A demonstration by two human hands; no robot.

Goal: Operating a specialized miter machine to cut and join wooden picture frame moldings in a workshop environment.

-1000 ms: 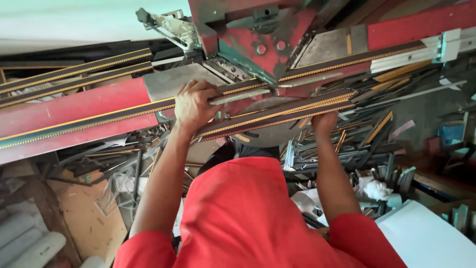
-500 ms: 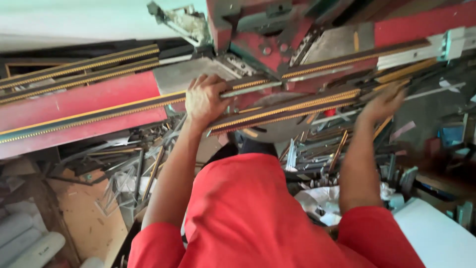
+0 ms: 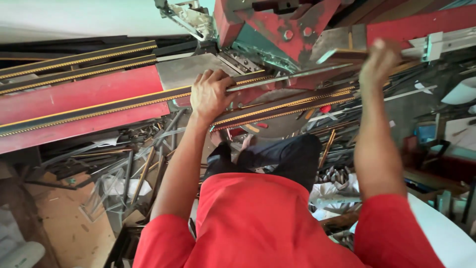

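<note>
Black-gold moulding strip (image 3: 277,106) under left hand (image 3: 210,94), gripped | right hand (image 3: 379,59) raised apart, blurred, grip unclear

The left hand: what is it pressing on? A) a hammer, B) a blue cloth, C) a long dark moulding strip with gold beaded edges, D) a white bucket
C: the left hand lies palm-down on the long dark moulding strip with gold beaded edges, laid across the red machine bed.
</note>
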